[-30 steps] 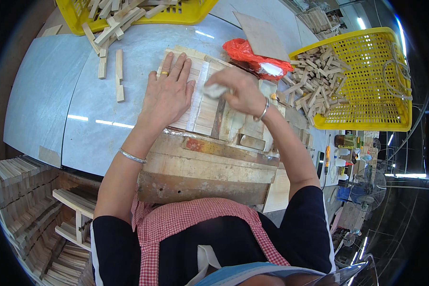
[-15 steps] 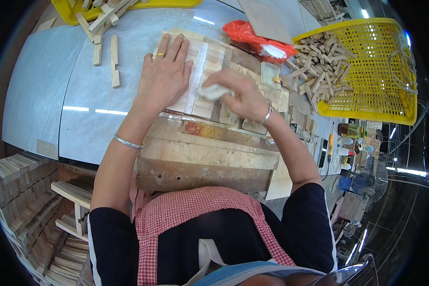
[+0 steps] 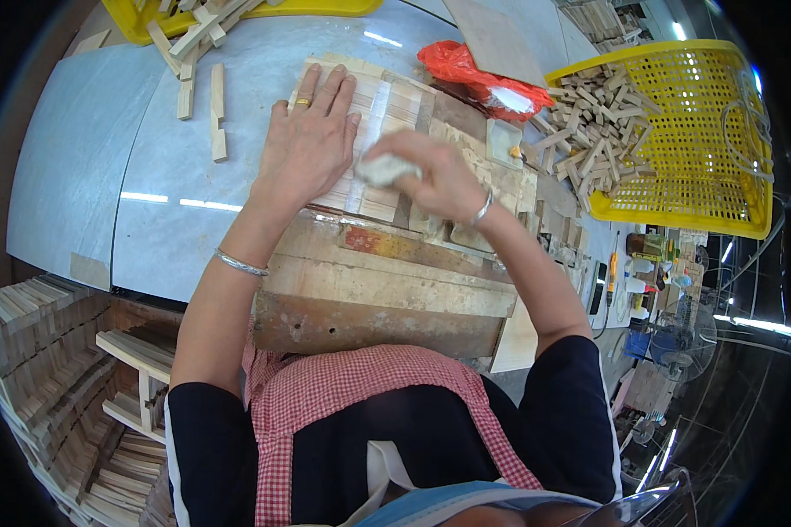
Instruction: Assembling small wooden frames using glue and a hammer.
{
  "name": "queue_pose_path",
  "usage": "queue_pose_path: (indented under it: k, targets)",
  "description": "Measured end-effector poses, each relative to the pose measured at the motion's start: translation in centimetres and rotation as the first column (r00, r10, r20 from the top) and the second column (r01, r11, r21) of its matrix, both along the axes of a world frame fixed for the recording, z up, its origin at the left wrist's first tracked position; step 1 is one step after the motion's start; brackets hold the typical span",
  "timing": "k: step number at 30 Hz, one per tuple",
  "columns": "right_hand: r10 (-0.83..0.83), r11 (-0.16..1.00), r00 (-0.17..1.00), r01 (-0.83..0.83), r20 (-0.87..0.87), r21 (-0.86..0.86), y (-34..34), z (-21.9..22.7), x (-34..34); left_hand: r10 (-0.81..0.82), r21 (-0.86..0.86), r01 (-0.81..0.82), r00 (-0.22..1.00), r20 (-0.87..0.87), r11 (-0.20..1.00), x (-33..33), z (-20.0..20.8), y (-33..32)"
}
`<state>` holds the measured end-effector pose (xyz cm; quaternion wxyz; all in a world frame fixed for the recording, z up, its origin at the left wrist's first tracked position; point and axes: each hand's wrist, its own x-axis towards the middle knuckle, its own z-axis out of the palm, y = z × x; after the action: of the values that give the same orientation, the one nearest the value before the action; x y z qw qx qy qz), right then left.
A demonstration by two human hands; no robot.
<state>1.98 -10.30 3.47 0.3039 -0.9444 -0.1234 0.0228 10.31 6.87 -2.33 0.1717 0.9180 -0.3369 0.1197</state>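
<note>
My left hand lies flat with its fingers stretched over a row of pale wooden strips set side by side on the worktop. A whitish band runs along the strips, just right of that hand. My right hand, somewhat smeared by motion, is closed around a wadded white cloth. The cloth is over the near part of the strips, at the band. Its underside is hidden, so contact with the wood cannot be seen clearly. A worn wooden board lies between the strips and my body.
A yellow plastic basket tilts at the right beside a heap of small wooden pieces. A red plastic bag and a small pale tray are behind my right hand. Notched sticks lie left; wood stacks stand lower left.
My right hand has moved a little to the left with the cloth, toward the whitish band. My left hand stays pressed on the strips.
</note>
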Motion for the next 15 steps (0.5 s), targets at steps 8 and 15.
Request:
queue_pose_path:
  k: [8, 15]
  targets:
    - [-0.114, 0.975, 0.993, 0.111, 0.004, 0.195, -2.6, 1.4, 6.0, -0.012, -0.008, 0.012, 1.0, 0.009, 1.0, 0.0, 0.5, 0.0]
    - [0.084, 0.99, 0.996, -0.081, 0.019, -0.117, -1.5, 0.6, 5.0, 0.016, 0.046, -0.014, 0.999, -0.042, 0.999, -0.3, 0.7, 0.1]
